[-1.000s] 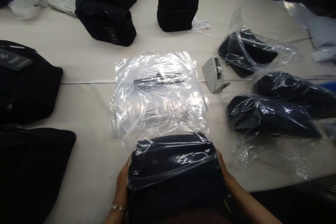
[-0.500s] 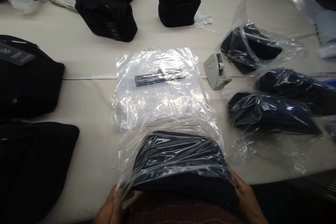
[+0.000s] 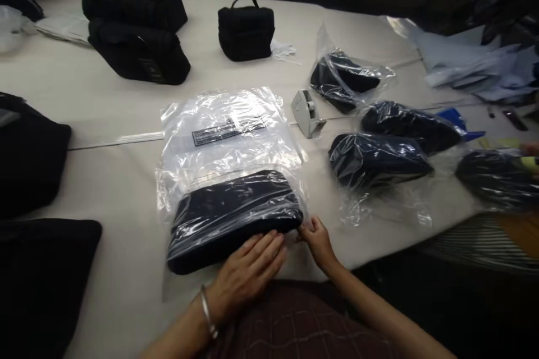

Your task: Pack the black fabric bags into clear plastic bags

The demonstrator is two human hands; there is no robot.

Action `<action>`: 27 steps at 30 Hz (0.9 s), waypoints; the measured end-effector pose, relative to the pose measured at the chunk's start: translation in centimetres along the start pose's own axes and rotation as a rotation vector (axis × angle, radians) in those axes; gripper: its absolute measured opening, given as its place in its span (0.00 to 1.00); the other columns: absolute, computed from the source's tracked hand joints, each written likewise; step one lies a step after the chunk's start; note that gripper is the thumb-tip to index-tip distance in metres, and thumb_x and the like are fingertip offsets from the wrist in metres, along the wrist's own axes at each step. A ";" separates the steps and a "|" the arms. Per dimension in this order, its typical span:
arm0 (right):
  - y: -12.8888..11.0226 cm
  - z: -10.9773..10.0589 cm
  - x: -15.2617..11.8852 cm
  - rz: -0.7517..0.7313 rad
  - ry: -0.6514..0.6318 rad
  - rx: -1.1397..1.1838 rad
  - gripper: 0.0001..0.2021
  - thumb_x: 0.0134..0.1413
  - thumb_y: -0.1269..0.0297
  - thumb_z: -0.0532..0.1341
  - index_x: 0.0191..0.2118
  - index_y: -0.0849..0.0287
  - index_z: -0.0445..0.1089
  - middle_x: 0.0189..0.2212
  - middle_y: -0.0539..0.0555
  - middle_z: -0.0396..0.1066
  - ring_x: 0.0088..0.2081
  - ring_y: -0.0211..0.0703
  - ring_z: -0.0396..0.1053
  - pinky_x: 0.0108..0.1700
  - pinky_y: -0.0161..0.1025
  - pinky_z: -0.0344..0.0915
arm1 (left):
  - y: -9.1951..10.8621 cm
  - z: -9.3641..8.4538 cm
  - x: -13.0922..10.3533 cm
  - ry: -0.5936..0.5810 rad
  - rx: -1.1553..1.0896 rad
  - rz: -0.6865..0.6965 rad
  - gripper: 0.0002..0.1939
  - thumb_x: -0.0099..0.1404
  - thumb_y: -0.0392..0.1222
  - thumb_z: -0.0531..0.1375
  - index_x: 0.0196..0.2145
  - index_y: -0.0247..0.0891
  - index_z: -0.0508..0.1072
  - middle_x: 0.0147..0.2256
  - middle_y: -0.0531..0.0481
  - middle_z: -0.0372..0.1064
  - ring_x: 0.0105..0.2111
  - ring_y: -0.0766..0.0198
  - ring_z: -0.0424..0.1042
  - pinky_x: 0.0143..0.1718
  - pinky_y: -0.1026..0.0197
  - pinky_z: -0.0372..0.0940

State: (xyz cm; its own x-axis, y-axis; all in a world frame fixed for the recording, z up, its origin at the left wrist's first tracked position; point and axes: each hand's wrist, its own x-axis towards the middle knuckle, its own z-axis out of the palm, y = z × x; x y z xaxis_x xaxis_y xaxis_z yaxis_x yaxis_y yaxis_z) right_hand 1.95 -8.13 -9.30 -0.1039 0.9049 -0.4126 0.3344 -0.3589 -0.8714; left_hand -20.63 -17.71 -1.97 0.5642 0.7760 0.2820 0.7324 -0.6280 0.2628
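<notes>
A dark, padded bag (image 3: 236, 207) lies in a clear plastic bag (image 3: 290, 182) near the table's front edge. My left hand (image 3: 252, 266), with a bangle at the wrist, rests with outstretched fingers against the near side of the wrapped bag. At its right end, my right hand (image 3: 315, 238) has its fingers closed on the plastic bag's edge; the fingertips are partly hidden. Just beyond lies a stack of flat clear plastic bags (image 3: 227, 112) with a printed warning panel.
A tape dispenser (image 3: 306, 114) stands right of the stack. Several plastic-wrapped dark bags (image 3: 379, 157) lie farther right, where another person's hand (image 3: 531, 151) shows at the edge. Black bags (image 3: 33, 151) stand on the left, and a small black case (image 3: 246, 33) at the back.
The wrapped bag now lies flatter on the table. My left hand has moved from its left end to its near side. My view has swung right, bringing another person's hand in.
</notes>
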 end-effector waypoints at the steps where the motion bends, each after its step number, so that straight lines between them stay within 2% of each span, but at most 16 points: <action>1: -0.1 1.0 0.8 -0.007 0.014 0.016 0.17 0.50 0.46 0.61 0.32 0.54 0.58 0.24 0.46 0.64 0.23 0.42 0.67 0.27 0.41 0.71 | -0.5 1.2 0.8 -0.034 -0.066 0.003 0.22 0.70 0.30 0.49 0.60 0.34 0.64 0.61 0.40 0.62 0.63 0.54 0.59 0.61 0.52 0.61; 3: -0.1 2.3 1.9 -0.038 0.030 0.004 0.15 0.50 0.50 0.59 0.31 0.53 0.54 0.22 0.43 0.59 0.20 0.39 0.63 0.23 0.38 0.68 | -1.7 3.5 1.6 -0.084 -0.244 -0.051 0.21 0.70 0.29 0.48 0.57 0.36 0.68 0.58 0.42 0.67 0.61 0.56 0.63 0.61 0.53 0.61; 5: -0.1 2.4 2.1 -0.080 0.019 -0.031 0.11 0.47 0.57 0.59 0.29 0.53 0.55 0.20 0.42 0.57 0.19 0.38 0.60 0.20 0.35 0.63 | -2.9 5.3 1.6 -0.099 -0.346 -0.137 0.21 0.69 0.29 0.46 0.55 0.37 0.69 0.57 0.45 0.68 0.59 0.57 0.65 0.61 0.56 0.60; 8: 0.3 0.1 0.6 -0.167 0.000 -0.102 0.06 0.42 0.64 0.58 0.26 0.54 0.58 0.20 0.43 0.56 0.21 0.36 0.57 0.22 0.33 0.58 | -4.7 6.5 1.2 -0.083 -0.316 -0.235 0.23 0.70 0.29 0.43 0.57 0.33 0.67 0.59 0.44 0.66 0.58 0.55 0.66 0.59 0.54 0.62; 10: 0.8 -2.3 -0.7 -0.221 0.006 -0.142 0.04 0.41 0.66 0.58 0.24 0.55 0.59 0.20 0.44 0.56 0.23 0.36 0.57 0.24 0.32 0.57 | -5.9 6.8 1.1 -0.060 -0.280 -0.293 0.18 0.71 0.31 0.47 0.54 0.33 0.69 0.55 0.43 0.70 0.55 0.55 0.70 0.56 0.50 0.66; 12: 1.4 -4.7 -1.8 -0.230 0.029 -0.209 0.03 0.42 0.65 0.58 0.25 0.55 0.61 0.20 0.44 0.56 0.22 0.36 0.57 0.25 0.33 0.56 | -6.9 7.1 0.7 -0.034 -0.247 -0.331 0.11 0.71 0.37 0.54 0.45 0.31 0.74 0.48 0.44 0.74 0.48 0.59 0.75 0.52 0.51 0.70; 14: 2.2 -6.9 -2.4 -0.168 0.063 -0.282 0.06 0.44 0.60 0.58 0.26 0.55 0.62 0.20 0.44 0.57 0.20 0.36 0.57 0.23 0.33 0.56 | -7.7 7.4 -0.2 -0.009 -0.214 -0.337 0.14 0.70 0.45 0.56 0.38 0.30 0.75 0.44 0.45 0.76 0.42 0.64 0.77 0.50 0.55 0.70; 15: 2.5 -7.7 -2.7 -0.125 0.095 -0.316 0.08 0.45 0.57 0.58 0.27 0.55 0.62 0.19 0.43 0.57 0.19 0.36 0.58 0.22 0.34 0.56 | -7.9 7.6 -0.9 0.000 -0.197 -0.328 0.16 0.70 0.46 0.56 0.37 0.30 0.76 0.44 0.45 0.76 0.42 0.64 0.76 0.50 0.56 0.70; 17: 3.0 -8.9 -3.5 -0.069 0.181 -0.398 0.12 0.45 0.52 0.61 0.28 0.54 0.61 0.18 0.43 0.58 0.18 0.38 0.60 0.22 0.35 0.57 | -7.9 7.7 -3.0 0.014 -0.151 -0.303 0.13 0.70 0.44 0.56 0.43 0.34 0.76 0.48 0.45 0.75 0.47 0.63 0.75 0.51 0.57 0.69; 19: 2.9 -8.7 -4.8 -0.094 0.203 -0.515 0.15 0.46 0.49 0.63 0.27 0.54 0.61 0.17 0.43 0.60 0.20 0.39 0.62 0.24 0.35 0.59 | -7.5 7.7 -5.8 0.043 -0.078 -0.315 0.14 0.70 0.38 0.55 0.50 0.39 0.74 0.51 0.47 0.74 0.52 0.60 0.73 0.52 0.55 0.70; 20: 2.5 -7.9 -5.7 -0.150 0.148 -0.575 0.16 0.48 0.49 0.63 0.25 0.55 0.62 0.17 0.44 0.62 0.21 0.39 0.63 0.26 0.35 0.59 | -7.2 7.8 -7.2 0.068 -0.031 -0.343 0.16 0.70 0.37 0.53 0.52 0.40 0.73 0.52 0.47 0.74 0.52 0.58 0.72 0.52 0.55 0.70; 22: 1.0 -4.6 -7.3 -0.367 -0.120 -0.643 0.15 0.57 0.53 0.59 0.25 0.56 0.64 0.20 0.47 0.67 0.24 0.39 0.66 0.29 0.35 0.62 | -6.5 8.0 -10.0 0.132 0.066 -0.416 0.18 0.70 0.38 0.51 0.54 0.39 0.71 0.52 0.43 0.73 0.51 0.54 0.73 0.51 0.49 0.70; 24: -1.5 0.6 -7.9 -0.781 -0.460 -0.666 0.07 0.60 0.62 0.58 0.34 0.56 0.70 0.30 0.50 0.74 0.33 0.39 0.70 0.37 0.34 0.65 | -6.1 8.6 -12.2 0.195 0.143 -0.472 0.18 0.70 0.38 0.50 0.54 0.39 0.71 0.52 0.41 0.73 0.51 0.51 0.72 0.51 0.45 0.70; 25: -2.9 3.6 -7.7 -1.012 -0.583 -0.689 0.06 0.60 0.65 0.58 0.39 0.56 0.71 0.35 0.51 0.75 0.38 0.40 0.71 0.42 0.35 0.65 | -6.1 9.1 -13.0 0.224 0.173 -0.487 0.18 0.70 0.38 0.50 0.53 0.39 0.71 0.52 0.41 0.73 0.52 0.50 0.71 0.51 0.44 0.70; 27: -6.0 9.6 -6.3 -1.430 -0.668 -0.756 0.09 0.62 0.68 0.56 0.46 0.57 0.70 0.49 0.55 0.72 0.55 0.44 0.64 0.57 0.42 0.60 | -6.3 10.1 -14.2 0.283 0.223 -0.506 0.18 0.70 0.37 0.49 0.53 0.37 0.71 0.50 0.40 0.73 0.52 0.50 0.71 0.50 0.43 0.70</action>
State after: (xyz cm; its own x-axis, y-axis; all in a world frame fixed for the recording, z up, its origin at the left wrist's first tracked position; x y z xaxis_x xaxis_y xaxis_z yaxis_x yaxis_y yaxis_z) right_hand -8.41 -13.83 -4.02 -0.9496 0.0756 0.3041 -0.0521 0.9189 -0.3911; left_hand -29.42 -24.19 -16.99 0.0256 0.9096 0.4147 0.9620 -0.1352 0.2371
